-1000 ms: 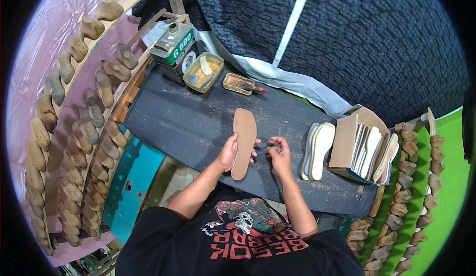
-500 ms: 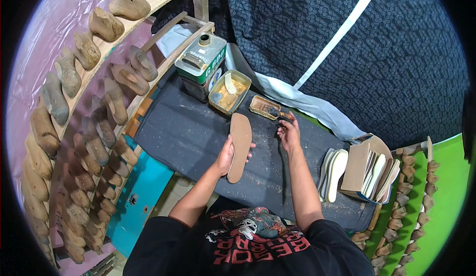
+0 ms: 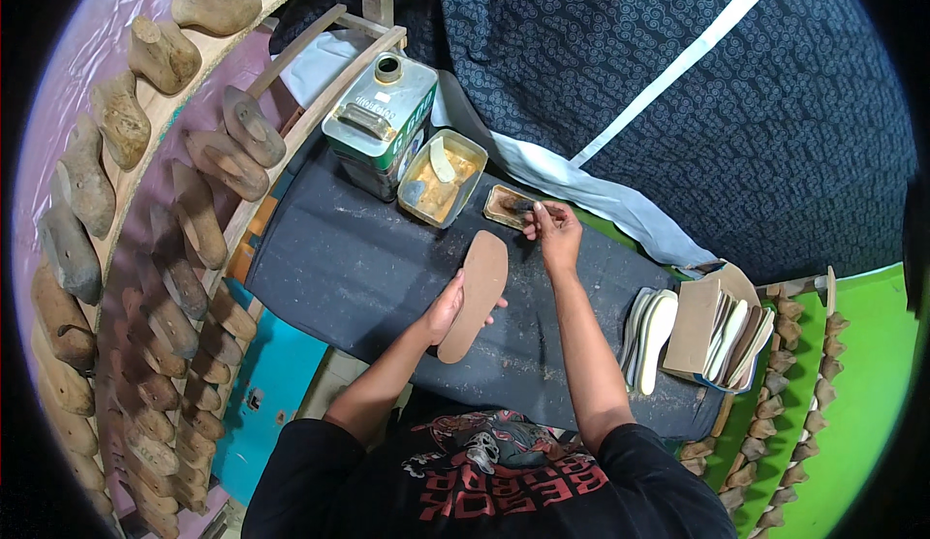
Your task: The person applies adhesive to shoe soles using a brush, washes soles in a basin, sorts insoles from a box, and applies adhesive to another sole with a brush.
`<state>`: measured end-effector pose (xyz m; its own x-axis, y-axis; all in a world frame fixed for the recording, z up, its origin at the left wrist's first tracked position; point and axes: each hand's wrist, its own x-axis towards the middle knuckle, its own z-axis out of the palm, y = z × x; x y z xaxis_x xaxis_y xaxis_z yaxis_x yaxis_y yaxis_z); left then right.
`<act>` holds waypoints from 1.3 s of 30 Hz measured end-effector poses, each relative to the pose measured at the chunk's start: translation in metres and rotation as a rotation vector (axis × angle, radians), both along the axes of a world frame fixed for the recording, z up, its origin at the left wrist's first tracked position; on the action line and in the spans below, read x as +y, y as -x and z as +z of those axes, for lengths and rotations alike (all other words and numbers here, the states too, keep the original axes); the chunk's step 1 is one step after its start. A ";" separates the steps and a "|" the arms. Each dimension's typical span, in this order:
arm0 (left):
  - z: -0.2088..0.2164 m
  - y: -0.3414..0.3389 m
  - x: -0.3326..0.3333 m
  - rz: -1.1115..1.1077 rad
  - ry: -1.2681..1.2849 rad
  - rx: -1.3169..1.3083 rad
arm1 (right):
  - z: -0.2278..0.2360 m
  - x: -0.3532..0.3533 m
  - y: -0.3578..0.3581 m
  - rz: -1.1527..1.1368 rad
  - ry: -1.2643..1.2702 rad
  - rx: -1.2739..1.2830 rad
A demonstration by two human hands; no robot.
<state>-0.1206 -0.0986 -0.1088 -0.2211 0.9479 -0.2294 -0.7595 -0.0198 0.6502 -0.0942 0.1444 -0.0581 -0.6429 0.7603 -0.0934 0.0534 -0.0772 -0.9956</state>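
My left hand (image 3: 449, 308) is closed around a brown insole (image 3: 477, 292), thumb along one edge and fingertips showing past the other. The insole is held upright and slightly tilted above the dark table. Farther right, my right hand (image 3: 556, 234) pinches a small dark tool that looks like a brush (image 3: 523, 206). Its dark end is over or in a shallow tray (image 3: 502, 212) with brown residue; whether it touches the tray cannot be told, and the hand covers most of the handle.
A square container (image 3: 443, 206) with yellowish residue and a pale scraper (image 3: 443, 159) stands left of the tray. Behind it is a metal can (image 3: 380, 123). White insoles (image 3: 656, 338) lean by a box (image 3: 697, 326) of more insoles. Wooden shoe lasts (image 3: 203, 212) line racks at left.
My right hand has moved left onto the tool at the tray, and its fingers have closed on it. The insole has shifted slightly and tilts more to the right.
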 end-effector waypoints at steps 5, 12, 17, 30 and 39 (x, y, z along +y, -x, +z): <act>0.001 -0.005 0.008 0.006 -0.017 -0.070 | 0.005 0.005 0.000 -0.050 -0.080 -0.066; -0.003 -0.004 0.009 -0.026 -0.036 -0.120 | 0.024 0.009 -0.029 -0.134 -0.424 -0.270; -0.011 -0.007 0.020 -0.064 -0.037 -0.175 | 0.017 0.008 -0.022 -0.128 -0.486 -0.327; -0.007 -0.025 0.017 -0.050 -0.071 -0.258 | 0.036 -0.005 -0.002 -0.045 -0.593 -0.359; -0.010 -0.027 0.009 -0.109 -0.120 -0.305 | 0.031 0.003 -0.019 -0.070 -0.194 -0.008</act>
